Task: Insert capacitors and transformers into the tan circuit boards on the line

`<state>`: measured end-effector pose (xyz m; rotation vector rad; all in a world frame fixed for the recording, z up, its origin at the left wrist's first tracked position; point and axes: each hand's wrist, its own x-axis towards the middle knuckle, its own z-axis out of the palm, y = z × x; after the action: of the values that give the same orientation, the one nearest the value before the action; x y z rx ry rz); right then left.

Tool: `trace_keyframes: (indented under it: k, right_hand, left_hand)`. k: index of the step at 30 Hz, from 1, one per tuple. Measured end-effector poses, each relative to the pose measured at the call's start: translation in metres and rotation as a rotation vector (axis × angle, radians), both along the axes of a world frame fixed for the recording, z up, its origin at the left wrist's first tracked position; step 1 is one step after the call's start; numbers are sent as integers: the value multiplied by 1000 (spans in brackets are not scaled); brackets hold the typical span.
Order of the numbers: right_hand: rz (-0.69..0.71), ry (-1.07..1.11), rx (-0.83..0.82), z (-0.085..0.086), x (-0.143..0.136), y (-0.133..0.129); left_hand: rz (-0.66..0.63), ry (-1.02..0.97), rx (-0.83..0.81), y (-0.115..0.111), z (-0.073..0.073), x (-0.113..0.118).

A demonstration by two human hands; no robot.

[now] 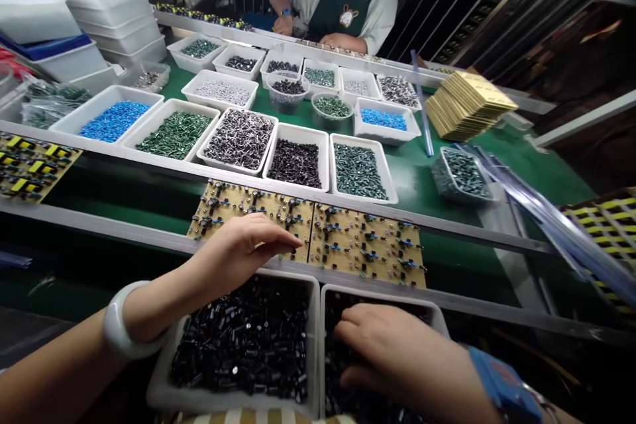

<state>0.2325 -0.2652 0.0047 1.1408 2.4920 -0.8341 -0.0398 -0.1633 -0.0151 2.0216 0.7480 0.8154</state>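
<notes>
My left hand [248, 245] is over the left of two tan circuit boards [243, 212], which sit side by side on the rail. Its thumb and fingers are pinched together at the board's right edge, and anything between the fingertips is too small to make out. Small black and blue parts stand on both boards, including the right circuit board [348, 265]. My right hand [392, 344] reaches into the right white bin [325, 344] of black cylindrical components, thumb apart from its bent fingers. Beside it is a left white bin [315, 318] full of black cylindrical components [248, 338].
Beyond the rail [437, 218] stand several white trays of small parts, including blue components [114, 120] and green components [173, 134]. A stack of tan boards [467, 106] lies at right. Across the bench sits a person [338, 6]. Stacked white tubs [109, 20] stand at left.
</notes>
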Motion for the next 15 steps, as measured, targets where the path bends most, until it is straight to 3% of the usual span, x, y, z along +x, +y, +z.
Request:
trace_keyframes:
  k: [5, 10, 15]
  right_hand:
    - [32, 17, -24, -14, -4, -12]
    - [42, 101, 2, -7, 3, -11]
    - [-25, 216, 87, -2, 8, -15]
  left_hand:
    - [-16, 81, 143, 9, 6, 15]
    - [-37, 170, 274, 16, 11, 32]
    - [-55, 321, 292, 17, 9, 46]
